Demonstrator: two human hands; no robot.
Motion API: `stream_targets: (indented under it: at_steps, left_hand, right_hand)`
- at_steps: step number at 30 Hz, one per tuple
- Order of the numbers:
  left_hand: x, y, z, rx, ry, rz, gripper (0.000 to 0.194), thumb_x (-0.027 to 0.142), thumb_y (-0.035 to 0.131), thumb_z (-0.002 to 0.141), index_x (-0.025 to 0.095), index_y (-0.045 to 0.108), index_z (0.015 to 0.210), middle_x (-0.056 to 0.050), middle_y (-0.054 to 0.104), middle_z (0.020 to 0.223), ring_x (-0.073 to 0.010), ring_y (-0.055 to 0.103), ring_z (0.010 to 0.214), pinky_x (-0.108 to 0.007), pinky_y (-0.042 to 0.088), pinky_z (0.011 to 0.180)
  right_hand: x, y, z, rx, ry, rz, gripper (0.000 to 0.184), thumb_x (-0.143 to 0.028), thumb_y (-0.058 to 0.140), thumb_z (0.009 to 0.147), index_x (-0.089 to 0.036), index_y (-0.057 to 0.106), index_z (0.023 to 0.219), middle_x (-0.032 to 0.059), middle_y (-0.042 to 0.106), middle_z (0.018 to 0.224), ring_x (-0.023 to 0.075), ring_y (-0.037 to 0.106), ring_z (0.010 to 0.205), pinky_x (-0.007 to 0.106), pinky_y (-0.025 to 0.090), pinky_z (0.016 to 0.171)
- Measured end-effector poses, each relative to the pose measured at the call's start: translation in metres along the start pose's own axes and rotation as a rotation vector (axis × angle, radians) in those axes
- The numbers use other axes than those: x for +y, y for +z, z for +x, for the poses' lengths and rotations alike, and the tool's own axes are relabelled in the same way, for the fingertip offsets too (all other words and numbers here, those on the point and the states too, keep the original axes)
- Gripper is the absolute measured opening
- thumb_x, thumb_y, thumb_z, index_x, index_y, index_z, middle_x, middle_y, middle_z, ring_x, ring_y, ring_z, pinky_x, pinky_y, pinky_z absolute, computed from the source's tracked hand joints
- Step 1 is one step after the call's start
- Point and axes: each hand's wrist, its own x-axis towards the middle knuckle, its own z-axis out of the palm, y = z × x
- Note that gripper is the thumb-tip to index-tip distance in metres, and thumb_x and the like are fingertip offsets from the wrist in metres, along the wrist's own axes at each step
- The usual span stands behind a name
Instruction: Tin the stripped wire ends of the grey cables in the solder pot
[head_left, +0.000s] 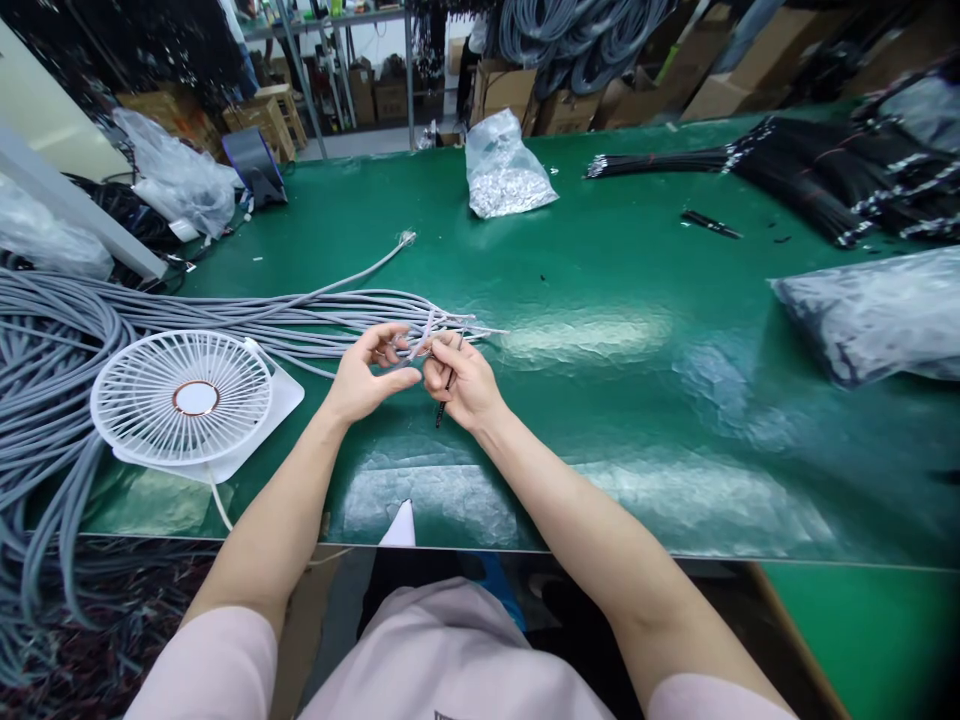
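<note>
My left hand point(367, 375) and my right hand point(459, 382) meet over the green table point(600, 300), fingers pinched. The left hand pinches the end of a grey cable point(322, 312) from a bundle that runs off to the left. The right hand is closed on a thin black sleeve point(442, 400) that hangs down from its fingers, and touches the cable's thin wire ends point(450, 325). One more grey cable point(375, 262) lies apart, running toward the table's middle.
A white desk fan point(184, 398) lies face up at the left. A clear bag of small parts point(504, 170) stands at the back centre. Black sleeve bundles point(810, 170) and a plastic bag point(877, 310) are on the right. Cardboard boxes point(517, 90) lie beyond the table.
</note>
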Motion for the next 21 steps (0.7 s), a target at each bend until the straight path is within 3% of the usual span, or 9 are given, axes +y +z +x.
stream_targets:
  at_steps: [4, 11, 16, 21]
  left_hand:
    - [-0.001, 0.011, -0.004, 0.096, 0.017, -0.013, 0.024, 0.035, 0.08, 0.067, 0.016, 0.071, 0.076, -0.002, 0.067, 0.073, -0.011, 0.058, 0.067, -0.023, 0.046, 0.066]
    - [0.005, 0.01, 0.0, 0.138, -0.087, -0.213, 0.031, 0.041, 0.084, 0.061, 0.015, 0.066, 0.062, 0.003, 0.056, 0.057, -0.0056, 0.046, 0.052, -0.018, 0.036, 0.049]
    - [0.0, 0.006, 0.003, 0.201, -0.163, -0.392, 0.034, 0.039, 0.086, 0.058, 0.015, 0.063, 0.065, 0.002, 0.058, 0.06, -0.0042, 0.046, 0.05, -0.016, 0.037, 0.048]
    - [0.0, 0.006, 0.004, 0.198, -0.237, -0.466, 0.035, 0.036, 0.084, 0.06, 0.015, 0.057, 0.066, 0.003, 0.059, 0.064, -0.004, 0.051, 0.05, -0.014, 0.038, 0.046]
  right_hand:
    - [0.0, 0.003, -0.002, -0.002, -0.009, 0.041, 0.02, -0.025, 0.07, 0.07, -0.019, 0.052, 0.078, -0.0062, 0.06, 0.063, 0.0034, 0.037, 0.037, 0.014, 0.019, 0.03]
    - [0.003, 0.005, -0.002, 0.0, -0.062, 0.073, 0.02, -0.018, 0.068, 0.068, -0.02, 0.053, 0.082, -0.0056, 0.063, 0.07, 0.0027, 0.037, 0.039, 0.013, 0.02, 0.032]
    - [0.003, -0.001, 0.005, -0.031, 0.036, 0.007, 0.02, -0.018, 0.066, 0.066, -0.019, 0.055, 0.082, -0.0059, 0.06, 0.064, 0.0036, 0.038, 0.038, 0.015, 0.018, 0.031]
    - [0.002, -0.004, 0.007, -0.028, 0.024, -0.128, 0.022, -0.026, 0.069, 0.065, -0.017, 0.059, 0.083, -0.0072, 0.057, 0.057, 0.0035, 0.038, 0.034, 0.016, 0.016, 0.03]
